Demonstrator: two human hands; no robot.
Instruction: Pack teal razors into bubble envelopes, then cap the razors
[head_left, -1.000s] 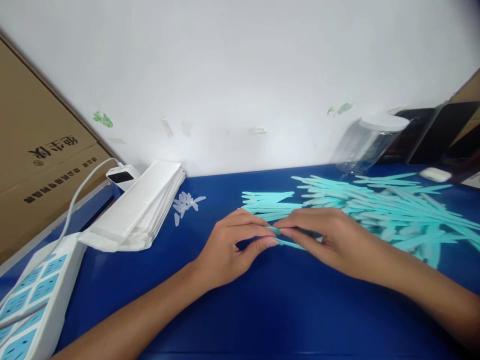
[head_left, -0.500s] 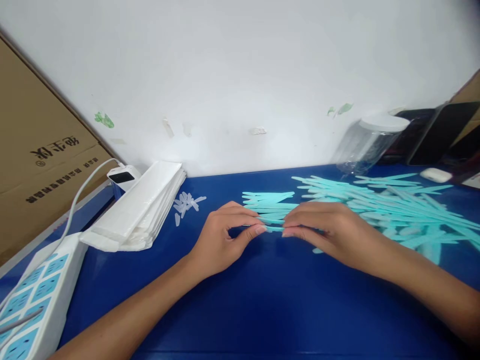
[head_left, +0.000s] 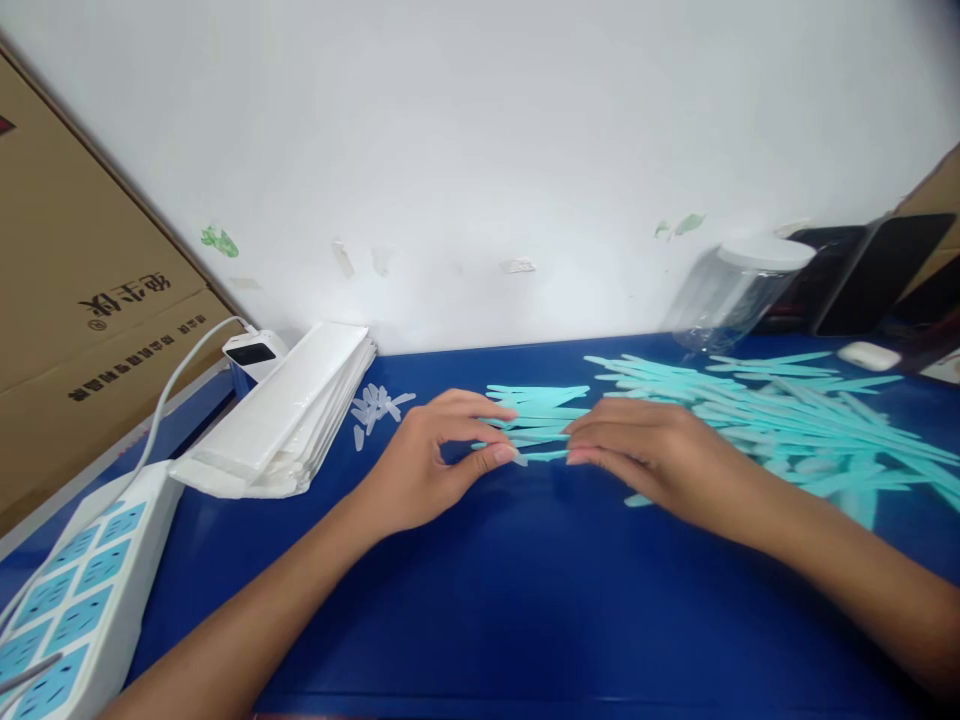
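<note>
Shifting toward 9 o'clock, the left hand (head_left: 427, 465) bares more turquoise strip (head_left: 545, 456); the right hand (head_left: 660, 450) seemingly pinches its 3 o'clock end; left grip unclear.

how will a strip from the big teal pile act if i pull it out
The piled teal strips are probably light, being thin and narrow. One may drag neighbours along, since they lie crossed over each other. Most look fairly straight, hinting at some stiffness.

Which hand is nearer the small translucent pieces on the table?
Left. The left hand is just right of the small translucent pieces; the right hand is farther right, beyond the left hand.
</note>
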